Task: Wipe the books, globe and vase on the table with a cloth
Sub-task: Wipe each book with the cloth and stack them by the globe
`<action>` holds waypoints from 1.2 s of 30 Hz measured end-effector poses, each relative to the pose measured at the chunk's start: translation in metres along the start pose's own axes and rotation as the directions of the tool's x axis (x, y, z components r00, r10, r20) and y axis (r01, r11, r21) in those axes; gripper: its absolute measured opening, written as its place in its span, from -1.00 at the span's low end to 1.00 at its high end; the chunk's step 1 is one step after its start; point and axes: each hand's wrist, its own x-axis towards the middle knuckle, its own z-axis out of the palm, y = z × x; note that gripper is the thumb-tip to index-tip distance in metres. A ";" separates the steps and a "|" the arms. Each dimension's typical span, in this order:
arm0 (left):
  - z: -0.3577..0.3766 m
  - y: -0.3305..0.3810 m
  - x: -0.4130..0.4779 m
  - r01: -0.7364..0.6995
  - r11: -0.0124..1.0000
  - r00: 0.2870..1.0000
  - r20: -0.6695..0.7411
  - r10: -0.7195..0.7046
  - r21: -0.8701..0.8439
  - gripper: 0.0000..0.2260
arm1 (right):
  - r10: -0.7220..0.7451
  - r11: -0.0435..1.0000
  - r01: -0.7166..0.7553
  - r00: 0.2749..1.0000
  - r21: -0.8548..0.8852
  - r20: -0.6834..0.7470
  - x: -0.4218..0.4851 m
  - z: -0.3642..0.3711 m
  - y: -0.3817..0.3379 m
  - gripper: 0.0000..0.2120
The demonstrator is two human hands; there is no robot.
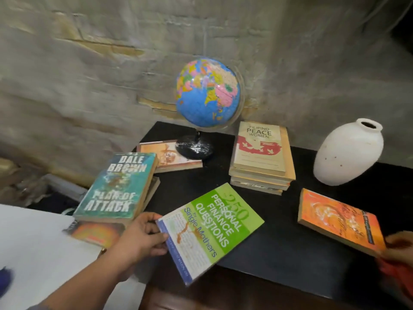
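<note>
On black table [279, 238] by rough wall [89, 63]: globe [207, 92], vase [348, 153], book stack [261, 157].
Pinching green book [214, 231] with left hand [143, 236]; right hand [400, 245] grip unclear.

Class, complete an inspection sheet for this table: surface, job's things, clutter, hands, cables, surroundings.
Surface: black table top, partly bare.
Job's things: globe upright, base on a thin book; white vase upright; green book; orange book; Dale Brown stack; Peace Women stack; red cloth, blurred.
Clutter: white sheet at left.
Hands: left hand grips green book's corner; right hand at orange book's corner, grip unclear.
Cables: nothing seen.
Surroundings: rough plastered wall.
</note>
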 end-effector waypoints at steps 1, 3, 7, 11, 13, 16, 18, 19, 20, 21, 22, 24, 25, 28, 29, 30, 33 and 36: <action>-0.003 -0.002 -0.002 -0.002 1.000 1.000 -0.027 0.002 -0.007 -0.70 | -0.007 0.999 0.006 1.000 -0.033 -0.023 -0.026 -0.003 -0.037 -0.63; -0.005 -0.005 -0.008 -0.006 1.000 0.997 -0.072 0.005 -0.009 -0.70 | -0.056 0.998 0.054 0.993 -0.029 -0.100 -0.053 -0.007 -0.089 -0.63; -0.003 -0.016 -0.017 -0.006 0.999 0.991 -0.131 0.000 -0.043 -0.67 | -0.301 0.948 0.303 0.953 -0.093 0.042 -0.079 0.012 -0.173 -0.57; -0.007 -0.016 -0.028 -0.064 0.997 0.991 -0.115 0.068 0.033 -0.58 | -0.424 0.873 0.482 0.827 -0.076 0.370 -0.136 0.063 -0.268 -0.68; -0.009 -0.014 -0.032 -0.076 0.988 0.994 -0.068 0.086 0.134 -0.54 | -0.436 0.864 0.500 0.799 -0.055 0.415 -0.134 0.089 -0.280 -0.72; -0.012 -0.016 -0.033 -0.065 0.970 0.996 -0.040 0.076 0.233 -0.57 | -0.492 0.868 0.495 0.848 0.038 0.195 -0.118 0.120 -0.283 -0.74; -0.013 -0.019 -0.033 -0.056 0.970 0.996 -0.048 0.069 0.235 -0.56 | -0.494 0.869 0.493 0.870 0.026 0.010 -0.109 0.128 -0.279 -0.72; -0.013 -0.020 -0.032 -0.056 0.970 0.996 -0.053 0.070 0.237 -0.56 | -0.497 0.867 0.498 0.867 0.015 -0.040 -0.108 0.131 -0.276 -0.74; -0.014 -0.021 -0.032 -0.056 0.970 0.996 -0.056 0.071 0.238 -0.56 | -0.504 0.863 0.505 0.862 0.011 -0.055 -0.108 0.132 -0.274 -0.75; -0.013 -0.021 -0.031 -0.054 0.970 0.996 -0.056 0.069 0.237 -0.55 | -0.516 0.856 0.517 0.855 -0.007 -0.047 -0.111 0.132 -0.274 -0.74; -0.013 -0.021 -0.030 -0.050 0.971 0.996 -0.055 0.064 0.232 -0.55 | -0.553 0.833 0.552 0.833 -0.038 -0.017 -0.113 0.133 -0.273 -0.75; -0.012 -0.022 -0.029 -0.036 0.976 0.997 -0.053 0.049 0.213 -0.55 | -0.622 0.775 0.624 0.781 -0.094 0.052 -0.115 0.141 -0.271 -0.78; -0.012 -0.023 -0.028 -0.031 0.979 0.998 -0.055 0.043 0.202 -0.55 | -0.639 0.756 0.643 0.766 -0.121 0.072 -0.116 0.146 -0.271 -0.79; -0.011 -0.026 -0.025 -0.029 0.981 0.997 -0.067 0.042 0.190 -0.54 | -0.670 0.708 0.683 0.730 -0.179 0.134 -0.119 0.158 -0.272 -0.82; -0.010 -0.027 -0.025 -0.027 0.980 0.997 -0.069 0.042 0.197 -0.55 | -0.687 0.677 0.708 0.706 -0.199 0.175 -0.119 0.158 -0.274 -0.85; -0.010 -0.027 -0.024 -0.027 0.979 0.997 -0.071 0.042 0.204 -0.55 | -0.693 0.659 0.722 0.692 -0.212 0.204 -0.117 0.158 -0.277 -0.87; -0.008 -0.026 -0.023 -0.034 0.977 0.996 -0.072 0.050 0.209 -0.57 | -0.676 0.695 0.684 0.727 -0.223 0.122 -0.110 0.158 -0.284 -0.89; -0.007 -0.027 -0.022 -0.041 0.971 0.996 -0.069 0.059 0.234 -0.57 | -0.689 0.650 0.701 0.706 -0.294 0.163 -0.111 0.163 -0.291 -0.88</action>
